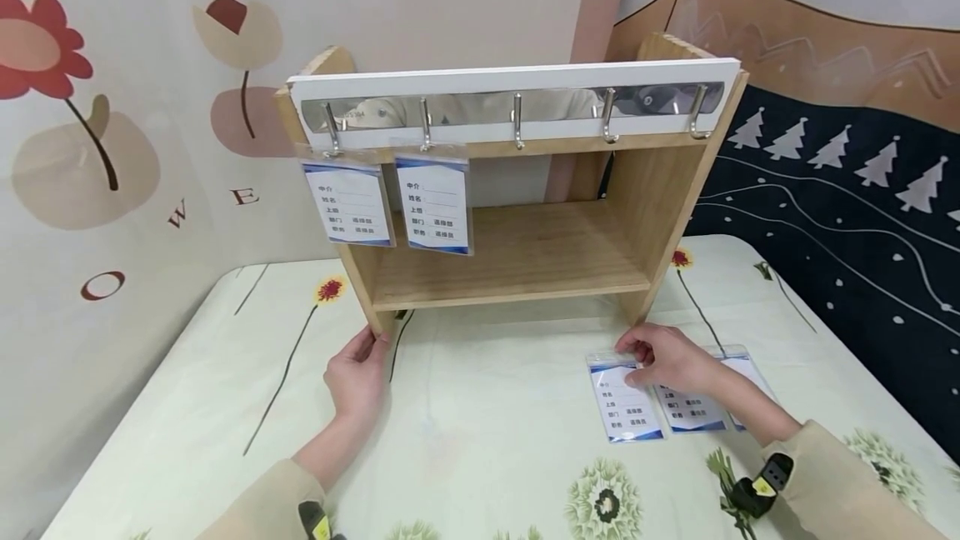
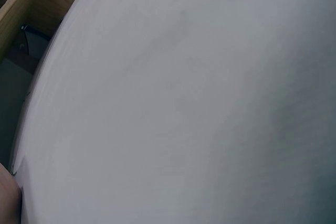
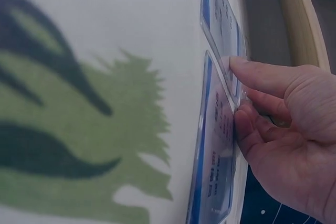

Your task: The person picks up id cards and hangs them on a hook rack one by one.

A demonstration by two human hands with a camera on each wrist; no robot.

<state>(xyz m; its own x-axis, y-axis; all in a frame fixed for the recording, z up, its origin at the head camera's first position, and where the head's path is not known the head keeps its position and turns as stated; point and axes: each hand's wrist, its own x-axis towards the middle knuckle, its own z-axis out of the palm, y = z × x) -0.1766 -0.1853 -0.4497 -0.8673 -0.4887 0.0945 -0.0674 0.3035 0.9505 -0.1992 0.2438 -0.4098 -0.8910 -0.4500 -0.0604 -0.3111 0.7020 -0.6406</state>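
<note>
A wooden shelf (image 1: 517,257) stands on the table, with a white hook rail (image 1: 487,125) along its upper front. Two clear-sleeved name badges hang at its left: one badge (image 1: 348,205) on the first hook, another badge (image 1: 433,205) on the second. My left hand (image 1: 357,377) holds the bottom of the shelf's left leg; the left wrist view shows mostly pale cloth. At the right leg's foot, my right hand (image 1: 670,359) pinches the upper edge of the leftmost table badge (image 1: 628,415), thumb (image 3: 254,74) on its face. Behind that hand lie a second badge (image 1: 692,413) and a partly hidden third badge (image 1: 750,377).
A floral cloth (image 1: 487,398) covers the table. Bare hooks, including the middle hook (image 1: 517,122), line the rail's right part. A printed curtain (image 1: 187,148) hangs behind, and a dark patterned cloth (image 1: 840,215) borders the table's right side.
</note>
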